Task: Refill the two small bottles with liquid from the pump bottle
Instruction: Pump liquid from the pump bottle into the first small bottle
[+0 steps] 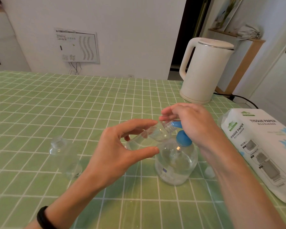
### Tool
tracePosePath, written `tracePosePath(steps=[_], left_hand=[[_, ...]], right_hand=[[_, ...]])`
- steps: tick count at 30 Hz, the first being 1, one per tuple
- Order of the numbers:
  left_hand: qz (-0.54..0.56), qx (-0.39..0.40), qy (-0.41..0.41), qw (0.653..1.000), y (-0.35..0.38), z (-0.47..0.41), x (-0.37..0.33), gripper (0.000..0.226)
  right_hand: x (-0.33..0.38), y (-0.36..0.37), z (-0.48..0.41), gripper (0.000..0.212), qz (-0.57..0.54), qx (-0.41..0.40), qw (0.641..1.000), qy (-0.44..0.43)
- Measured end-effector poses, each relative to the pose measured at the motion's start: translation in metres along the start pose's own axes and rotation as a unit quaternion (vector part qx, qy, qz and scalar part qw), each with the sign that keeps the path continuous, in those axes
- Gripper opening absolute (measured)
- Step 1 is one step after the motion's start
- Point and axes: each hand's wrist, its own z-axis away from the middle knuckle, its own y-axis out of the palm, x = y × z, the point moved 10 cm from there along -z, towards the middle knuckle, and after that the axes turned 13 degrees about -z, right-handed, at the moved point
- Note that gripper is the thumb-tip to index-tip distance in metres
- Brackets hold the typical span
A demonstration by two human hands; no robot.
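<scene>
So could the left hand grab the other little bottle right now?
Probably not yet. The left hand is holding a tilted bottle up to the spout of the pump bottle. The other little bottle stands close beside it with nothing between.

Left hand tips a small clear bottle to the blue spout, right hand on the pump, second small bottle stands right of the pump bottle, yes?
No. Head view: the second small clear plastic bottle stands left of the clear pump bottle.

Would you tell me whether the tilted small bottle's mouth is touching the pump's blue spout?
Touching. In the head view the blue spout meets the threaded mouth of the small bottle in the left hand, with no gap.
</scene>
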Motion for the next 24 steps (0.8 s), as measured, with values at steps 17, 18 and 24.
tracePosePath(steps=[17,18,24], left_hand=[[0.007,-0.005,0.007,1.0,-0.0006,0.0001,-0.0026,0.052],[0.008,-0.005,0.008,1.0,-0.0007,-0.0004,-0.0024,0.052],[0.002,-0.003,0.004,1.0,-0.0001,-0.0006,-0.0016,0.054]], right_hand=[[-0.0003,-0.0008,-0.0014,0.035,0.004,0.0,1.0,-0.007],[-0.0004,-0.0004,-0.0016,0.036,0.001,0.0,1.0,-0.006],[-0.0084,0.0038,-0.001,0.036,0.0,0.005,1.0,0.013]])
